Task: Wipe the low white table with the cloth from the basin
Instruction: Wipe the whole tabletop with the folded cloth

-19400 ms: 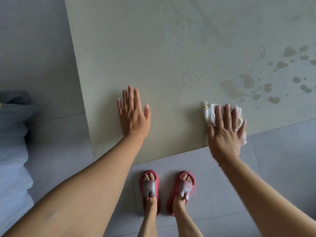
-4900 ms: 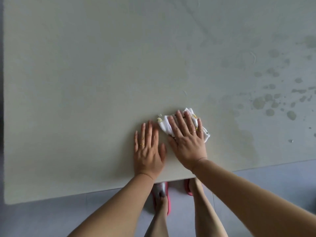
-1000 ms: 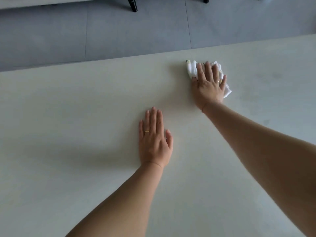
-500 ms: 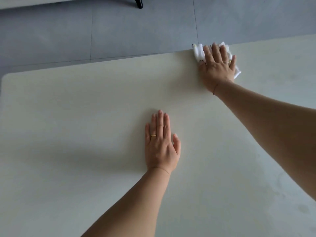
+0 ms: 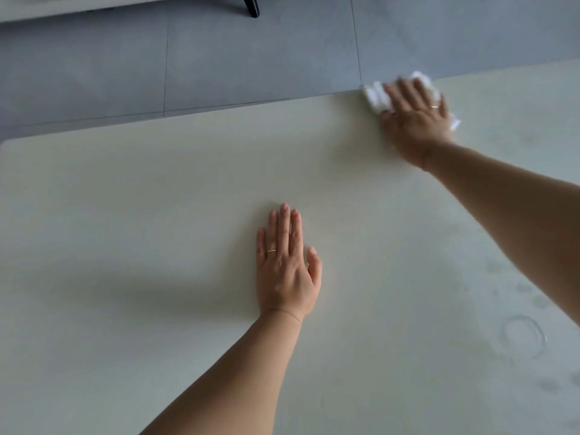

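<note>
Low white bench, two bare hands, one cloth.
Near: faint ring marks (image 5: pixel 522 335) on the low white flat-topped bench (image 5: pixel 157 215). Middle: left hand (image 5: pixel 287 265), gold ring, flat and spread, grip apart, empty. Far edge: right hand (image 5: pixel 416 120) pressed flat on the crumpled white cloth (image 5: pixel 375 95), blurred. Beyond: grey tiled floor (image 5: pixel 251 58).

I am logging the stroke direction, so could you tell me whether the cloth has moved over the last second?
Yes. The cloth under the right hand has slid away from the person, reaching the table far edge.
</note>
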